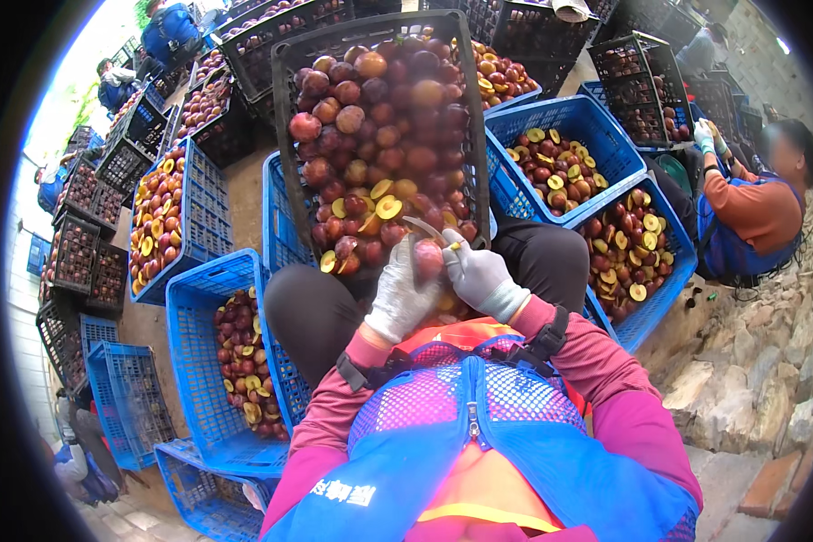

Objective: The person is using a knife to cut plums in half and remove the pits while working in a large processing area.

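I sit with a tilted black crate [285, 117] of dark red plums against my knees. My left hand [399, 294], in a white glove, holds one red plum [429, 259]. My right hand [479, 275], also gloved, grips a small curved knife [422, 228] whose blade lies against the top of that plum. Several halved plums [388, 206] with yellow flesh lie among the whole ones at the crate's near end.
Blue crates hold cut and whole plums at my left [199, 316], behind it [203, 199] and at my right [664, 289]. Another blue crate [596, 126] stands farther right. A person in an orange sleeve [754, 212] sits at right by a stone wall [750, 379]. Stacked black crates [81, 244] fill the left.
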`<state>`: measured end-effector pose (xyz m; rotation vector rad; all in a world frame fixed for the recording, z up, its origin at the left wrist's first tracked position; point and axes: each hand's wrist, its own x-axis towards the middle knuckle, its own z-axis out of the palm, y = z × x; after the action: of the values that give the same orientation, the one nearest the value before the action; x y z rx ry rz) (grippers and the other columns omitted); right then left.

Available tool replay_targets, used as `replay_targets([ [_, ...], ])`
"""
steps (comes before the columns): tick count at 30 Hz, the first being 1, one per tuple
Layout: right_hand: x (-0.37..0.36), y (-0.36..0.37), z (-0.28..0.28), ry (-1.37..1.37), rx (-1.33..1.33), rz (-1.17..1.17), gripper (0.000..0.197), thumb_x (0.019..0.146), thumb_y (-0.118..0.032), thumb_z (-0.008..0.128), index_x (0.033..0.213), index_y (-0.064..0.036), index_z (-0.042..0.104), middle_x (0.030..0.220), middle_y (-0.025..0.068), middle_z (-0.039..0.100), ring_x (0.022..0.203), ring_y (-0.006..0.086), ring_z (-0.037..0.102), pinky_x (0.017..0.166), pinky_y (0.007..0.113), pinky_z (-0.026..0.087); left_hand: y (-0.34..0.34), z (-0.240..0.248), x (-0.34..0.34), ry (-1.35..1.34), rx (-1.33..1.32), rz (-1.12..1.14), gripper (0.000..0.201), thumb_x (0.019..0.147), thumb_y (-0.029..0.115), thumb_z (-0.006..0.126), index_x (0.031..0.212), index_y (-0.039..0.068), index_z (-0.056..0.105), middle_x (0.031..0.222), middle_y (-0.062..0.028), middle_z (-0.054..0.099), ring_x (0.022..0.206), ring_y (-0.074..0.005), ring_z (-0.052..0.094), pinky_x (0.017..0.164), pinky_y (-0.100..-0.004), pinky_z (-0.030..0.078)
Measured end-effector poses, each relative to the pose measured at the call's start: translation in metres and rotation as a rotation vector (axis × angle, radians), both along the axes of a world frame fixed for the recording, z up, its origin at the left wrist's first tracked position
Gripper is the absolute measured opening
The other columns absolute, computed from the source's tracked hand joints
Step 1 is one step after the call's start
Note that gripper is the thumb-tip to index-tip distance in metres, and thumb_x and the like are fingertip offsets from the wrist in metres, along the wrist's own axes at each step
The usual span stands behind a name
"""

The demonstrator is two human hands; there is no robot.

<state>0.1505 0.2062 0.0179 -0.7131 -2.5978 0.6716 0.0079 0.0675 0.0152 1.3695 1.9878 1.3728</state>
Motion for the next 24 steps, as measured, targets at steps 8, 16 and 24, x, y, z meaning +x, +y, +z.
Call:
replay_targets([
  [8, 0.043, 0.028, -0.026, 0.111, 0.067, -0.011, 0.042, 0.114, -0.032, 0.06, 0.147, -0.0061, 0.063, 0.061, 0.0117, 0.064, 0.05, 0.0301, 0.065, 0.048, 0.044, 0.05, -0.007, 0.049, -0.029, -0.696, 0.249, 0.043, 0.069, 0.092, 0.008, 0.085, 0.153, 0.004, 0.052, 0.136, -0.0075, 0.066, 0.126, -0.018, 0.065, 0.108, -0.0326, 0.056],
  [16, 0.025, -0.022, 0.052, 0.438, -0.29, 0.093, 0.018, 0.11, -0.022, 0.067, 0.122, -0.0088, 0.07, 0.077, 0.0192, 0.07, 0.066, 0.0389, 0.072, 0.061, 0.049, 0.056, -0.015, 0.079, -0.003, -1.275, 0.344, -0.137, 0.07, 0.099, 0.002, 0.074, 0.163, 0.011, 0.047, 0.145, -0.0085, 0.061, 0.127, -0.0213, 0.065, 0.109, -0.0378, 0.057],
  [24, 0.043, -0.035, 0.046, 0.437, -0.214, 0.134, 0.014, 0.109, -0.023, 0.067, 0.117, -0.0102, 0.069, 0.07, 0.017, 0.066, 0.059, 0.0392, 0.068, 0.055, 0.052, 0.053, -0.007, 0.068, 0.015, -1.1, 0.322, -0.063, 0.056, 0.098, 0.001, 0.075, 0.149, 0.009, 0.056, 0.136, -0.0066, 0.065, 0.119, -0.0187, 0.067, 0.1, -0.0358, 0.059],
])
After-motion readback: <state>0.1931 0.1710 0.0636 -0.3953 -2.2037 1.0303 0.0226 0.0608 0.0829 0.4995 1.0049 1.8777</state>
